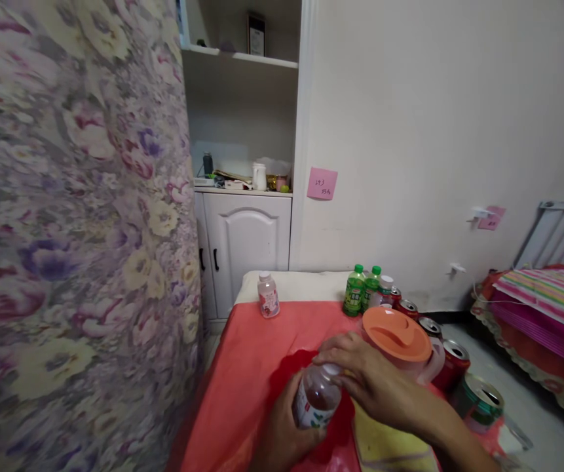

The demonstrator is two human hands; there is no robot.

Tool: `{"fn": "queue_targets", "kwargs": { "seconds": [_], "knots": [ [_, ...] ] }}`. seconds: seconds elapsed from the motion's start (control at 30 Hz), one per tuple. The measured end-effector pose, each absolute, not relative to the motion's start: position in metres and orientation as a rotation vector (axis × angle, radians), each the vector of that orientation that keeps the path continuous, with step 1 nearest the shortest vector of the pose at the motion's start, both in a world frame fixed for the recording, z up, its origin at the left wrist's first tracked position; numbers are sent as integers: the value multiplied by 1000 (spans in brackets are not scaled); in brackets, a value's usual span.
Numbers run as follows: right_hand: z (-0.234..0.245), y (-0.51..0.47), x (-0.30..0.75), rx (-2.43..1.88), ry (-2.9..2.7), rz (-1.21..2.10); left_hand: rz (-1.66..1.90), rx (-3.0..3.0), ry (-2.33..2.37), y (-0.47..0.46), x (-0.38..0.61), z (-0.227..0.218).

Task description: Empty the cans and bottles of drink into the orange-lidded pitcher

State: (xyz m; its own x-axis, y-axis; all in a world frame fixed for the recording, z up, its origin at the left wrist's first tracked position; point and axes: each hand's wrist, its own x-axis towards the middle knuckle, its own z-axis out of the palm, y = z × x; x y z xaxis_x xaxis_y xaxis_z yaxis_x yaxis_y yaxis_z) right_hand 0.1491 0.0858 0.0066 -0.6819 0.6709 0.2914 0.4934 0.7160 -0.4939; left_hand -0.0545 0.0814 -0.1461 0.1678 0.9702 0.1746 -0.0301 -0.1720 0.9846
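My left hand [286, 429] is wrapped round the body of a clear plastic bottle [317, 396] with a white label and a green leaf print. My right hand [360, 373] is closed on the bottle's white cap [331, 370], its fingers over and beside it. The bottle leans slightly, above a red basin [289, 367] on the table. Close by my right hand stands a pitcher with an orange lid [396, 333]. A yellow cloth [387, 439] lies below my right forearm.
A pink-labelled bottle [268, 296] stands at the table's back left. Green bottles [355, 292] and several drink cans [454, 360] line the right side. The table has a red cover [242, 354]. A floral curtain [80, 229] hangs left; a cabinet [249, 242] stands behind.
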Motion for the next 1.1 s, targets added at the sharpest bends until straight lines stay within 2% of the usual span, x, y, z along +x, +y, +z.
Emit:
{"fn": "queue_targets", "kwargs": {
  "seconds": [0.17,0.47,0.7,0.93,1.1],
  "knots": [
    [3,89,146,-934,-2459,506,1222,1381,1005,80,-55,-141],
    [-2,90,131,-1342,-2309,357,1214,1339,975,79,-52,-133],
    [-8,87,140,-1082,-2235,599,1242,1331,843,81,-52,-137],
    [-16,89,133,-1312,-2103,529,1231,1316,872,80,-50,-135],
    [-25,88,135,-1065,-2103,646,1243,1324,860,79,-50,-132]
  ]
}}
